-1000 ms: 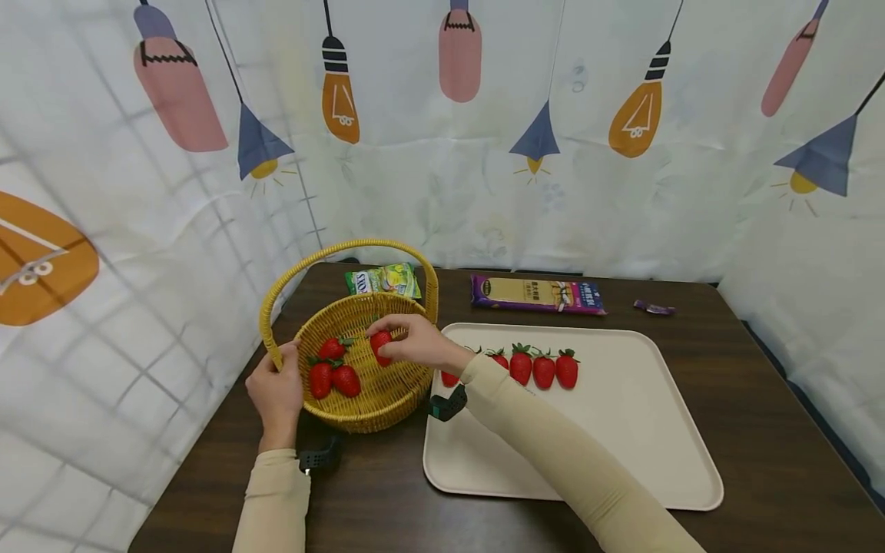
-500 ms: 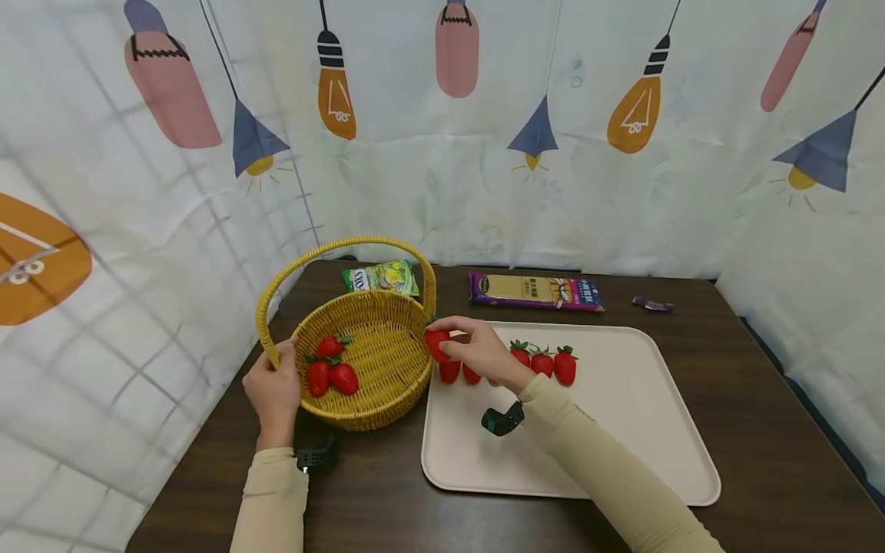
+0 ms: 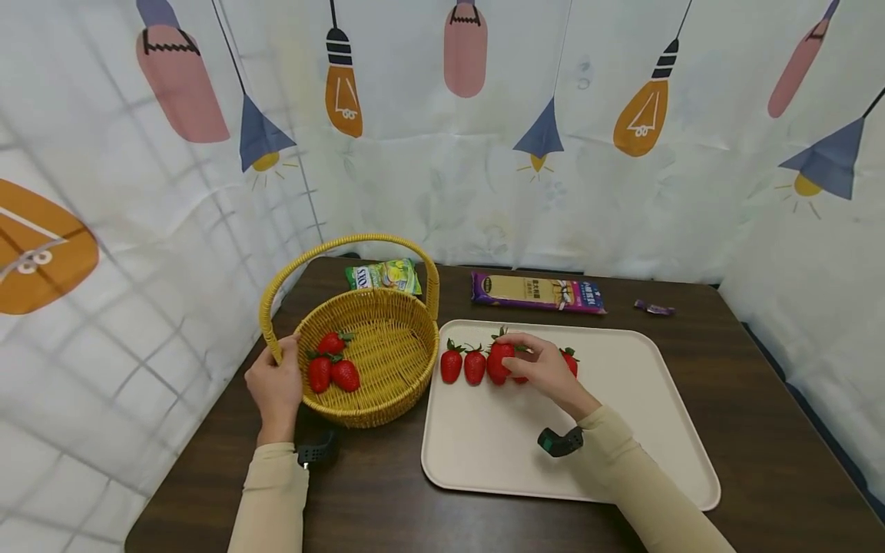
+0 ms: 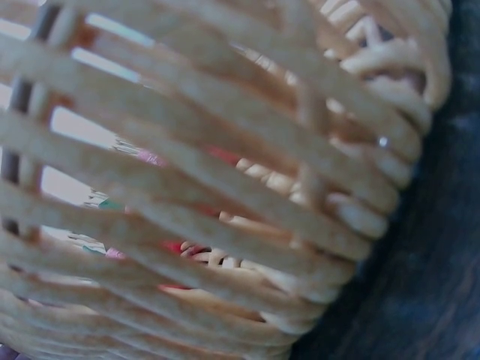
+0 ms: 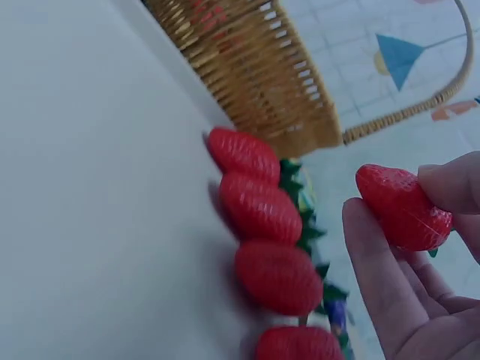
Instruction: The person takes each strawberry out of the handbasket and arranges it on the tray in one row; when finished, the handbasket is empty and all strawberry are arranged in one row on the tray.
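My left hand (image 3: 275,388) grips the rim of the yellow woven basket (image 3: 376,415) at the foot of its handle. Inside the basket lie three red strawberries (image 3: 333,365). The left wrist view is filled by the basket's weave (image 4: 195,180), with bits of red showing through the gaps. My right hand (image 3: 542,369) pinches a strawberry (image 5: 401,206) between thumb and fingers, raised above a row on the cream tray (image 3: 484,461). From the left, that row has a strawberry (image 3: 451,364), then another strawberry (image 3: 475,367); my right hand partly hides the ones further right.
Behind the basket lies a green snack bag (image 3: 387,276). A purple pasta packet (image 3: 538,293) rests behind the tray, and a small purple wrapped candy (image 3: 654,308) lies to its right. A printed curtain (image 3: 429,192) hangs along the table's back edge.
My right hand has carried the strawberry rightward from over the basket to above the tray's row. The left hand keeps its grip on the basket, which stays in place.
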The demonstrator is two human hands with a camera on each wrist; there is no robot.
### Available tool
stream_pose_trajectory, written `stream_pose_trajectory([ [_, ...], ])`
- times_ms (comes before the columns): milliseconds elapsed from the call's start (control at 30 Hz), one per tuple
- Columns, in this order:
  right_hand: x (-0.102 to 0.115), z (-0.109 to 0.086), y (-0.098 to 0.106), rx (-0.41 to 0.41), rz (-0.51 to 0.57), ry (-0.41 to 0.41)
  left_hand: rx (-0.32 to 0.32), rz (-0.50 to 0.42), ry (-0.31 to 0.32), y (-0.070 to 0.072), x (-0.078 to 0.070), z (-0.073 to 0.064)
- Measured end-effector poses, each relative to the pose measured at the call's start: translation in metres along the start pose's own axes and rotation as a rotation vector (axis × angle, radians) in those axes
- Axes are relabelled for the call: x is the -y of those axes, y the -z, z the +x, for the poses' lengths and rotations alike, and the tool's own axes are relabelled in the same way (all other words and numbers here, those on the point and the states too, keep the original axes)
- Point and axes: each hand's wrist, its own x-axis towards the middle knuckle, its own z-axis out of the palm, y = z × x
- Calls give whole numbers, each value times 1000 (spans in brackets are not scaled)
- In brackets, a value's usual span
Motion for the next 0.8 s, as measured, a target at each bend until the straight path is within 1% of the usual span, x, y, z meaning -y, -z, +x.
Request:
stream_pose_trajectory([
  [133, -9, -10, 15, -36, -28, -28, 4, 0, 1, 0, -1, -1],
  [300, -19, -19, 36, -103, -48, -38, 5, -6, 0, -1, -1, 0],
  [433, -26, -23, 53, -154, -31, -45, 1, -10, 6, -1, -1, 1],
  [567, -31, -27, 67, -196, -2, -36, -3, -14, 5, -1, -1, 1],
  [800, -42, -34, 88, -278, 72, -62, 15, -12, 18, -1, 0, 0],
])
